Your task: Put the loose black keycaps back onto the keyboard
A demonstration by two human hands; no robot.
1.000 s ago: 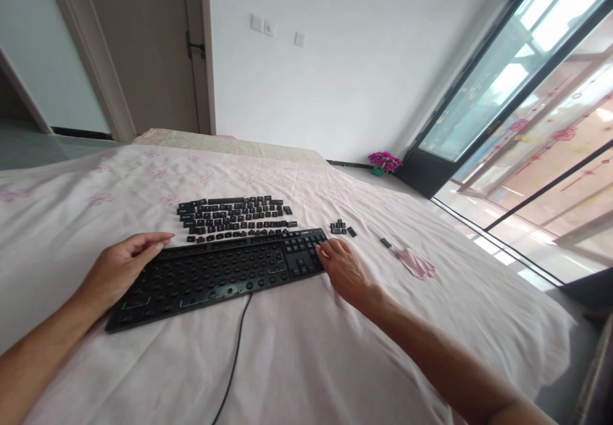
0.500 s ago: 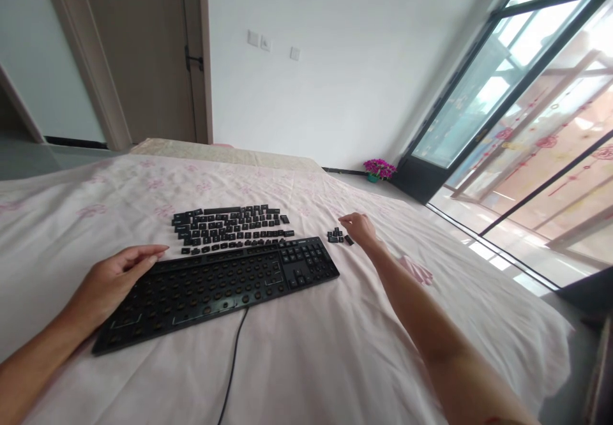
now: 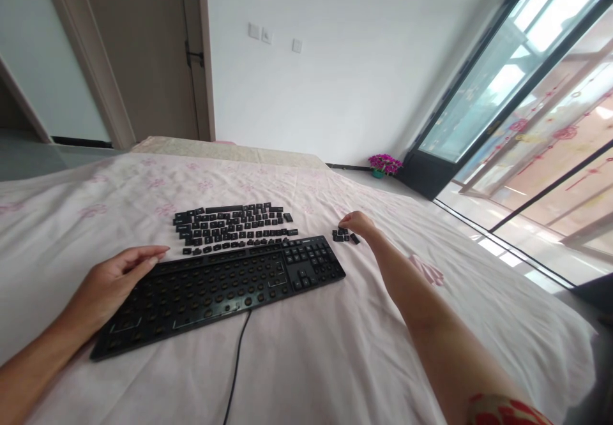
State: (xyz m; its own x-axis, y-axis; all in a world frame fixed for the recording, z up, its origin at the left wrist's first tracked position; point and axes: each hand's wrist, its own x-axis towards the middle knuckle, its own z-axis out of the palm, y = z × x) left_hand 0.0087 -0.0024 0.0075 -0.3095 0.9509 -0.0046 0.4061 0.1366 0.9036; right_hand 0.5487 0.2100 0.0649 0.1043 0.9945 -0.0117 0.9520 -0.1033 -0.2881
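Note:
A black keyboard (image 3: 218,288) lies on the pale flowered bedsheet (image 3: 311,355), most of its keys taken off, with only the number pad at its right end still capped. Rows of loose black keycaps (image 3: 232,224) lie just beyond it. My left hand (image 3: 112,281) rests flat on the keyboard's left end, fingers stretched out. My right hand (image 3: 359,224) reaches out to a small cluster of keycaps (image 3: 345,236) right of the keyboard, fingers curled down onto them; whether it grips one is hidden.
The keyboard's cable (image 3: 234,367) runs toward me over the sheet. A pink cloth (image 3: 426,270) lies right of my forearm. A pot of purple flowers (image 3: 384,163) stands on the floor by the glass doors (image 3: 517,112). A door (image 3: 143,48) is at the far left.
My right hand left the number pad a second ago and reached out to the small keycap cluster, where it now hovers lower over the caps. My left hand stayed put.

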